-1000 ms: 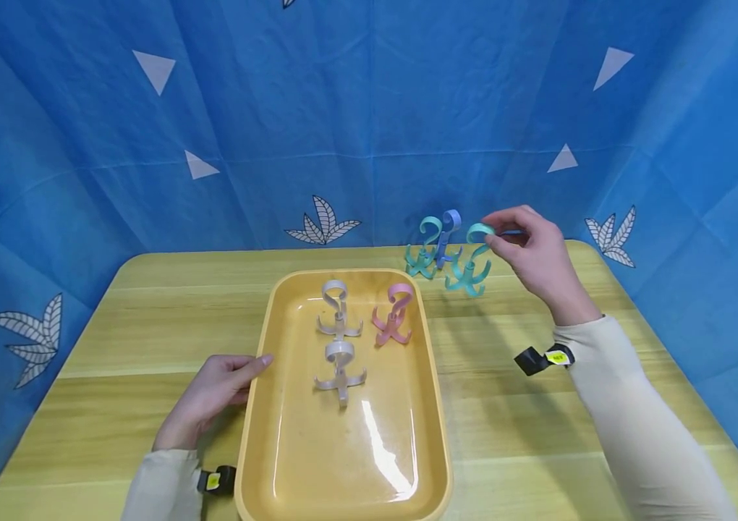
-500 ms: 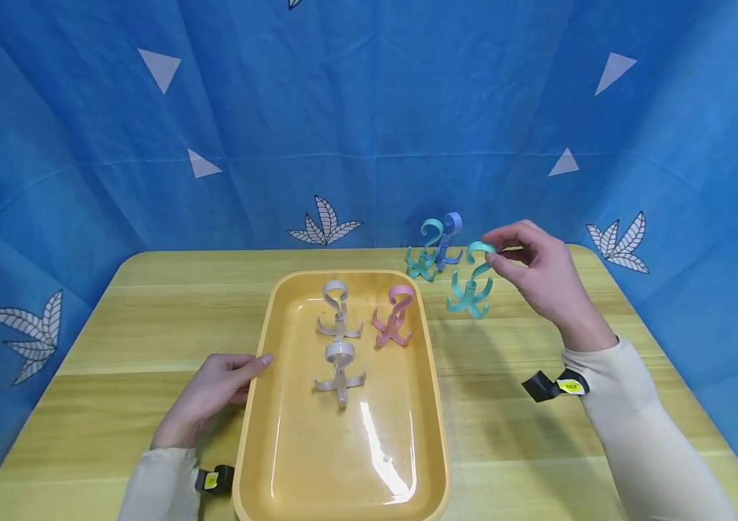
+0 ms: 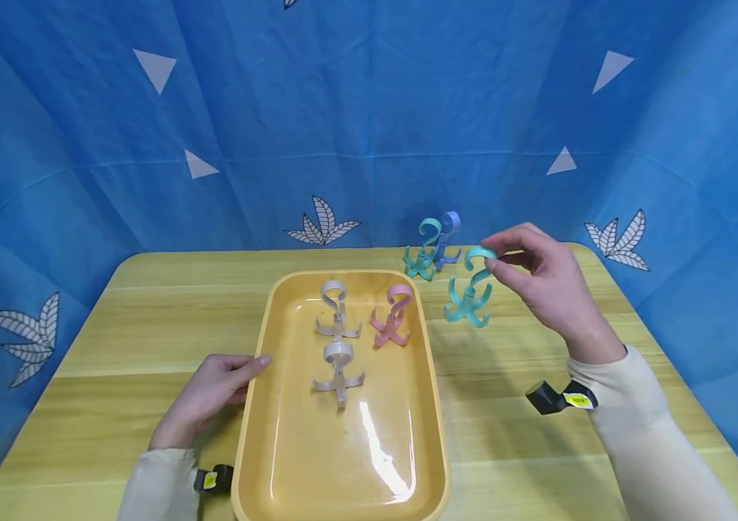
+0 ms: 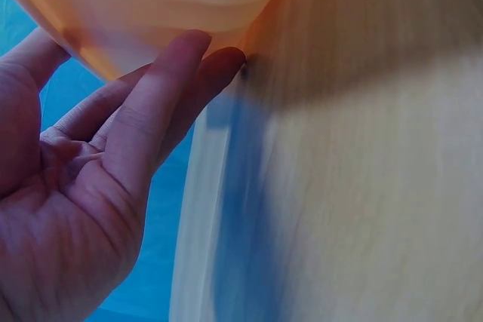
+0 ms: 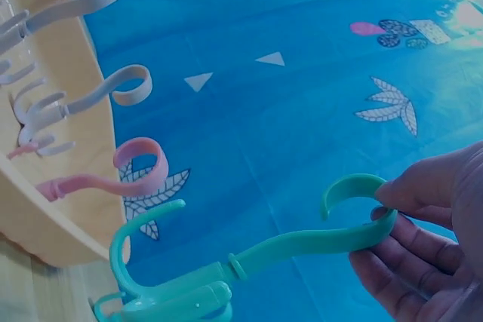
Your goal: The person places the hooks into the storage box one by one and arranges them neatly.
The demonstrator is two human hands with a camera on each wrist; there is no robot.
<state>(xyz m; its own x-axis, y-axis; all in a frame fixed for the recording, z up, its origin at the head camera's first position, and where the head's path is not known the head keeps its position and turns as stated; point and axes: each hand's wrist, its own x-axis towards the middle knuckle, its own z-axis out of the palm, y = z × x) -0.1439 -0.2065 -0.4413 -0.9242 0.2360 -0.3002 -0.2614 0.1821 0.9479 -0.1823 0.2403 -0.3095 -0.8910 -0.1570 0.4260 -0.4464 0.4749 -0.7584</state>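
Observation:
My right hand [image 3: 541,278] pinches a green multi-prong hanger hook [image 3: 469,304] by its curved top and holds it above the table, right of the tray. In the right wrist view, thumb and fingers grip the curl of that green hook [image 5: 302,243], its prongs toward the lower left. My left hand [image 3: 209,394] holds the left rim of a yellow tray [image 3: 438,405], thumb over the edge; the left wrist view shows fingers [image 4: 162,103] against the tray's outer wall. Inside the tray stand two white hooks [image 3: 338,329] and a pink hook [image 3: 391,329].
Behind the tray's right corner, at the table's back edge, stand another green hook [image 3: 421,264] and a blue hook [image 3: 443,250]. A blue cloth [image 3: 369,108] encloses the wooden table [image 3: 147,304] at the back and sides.
My right hand has moved slightly down and toward me with the green hook, away from the other green and blue hooks. The left hand and tray stay put.

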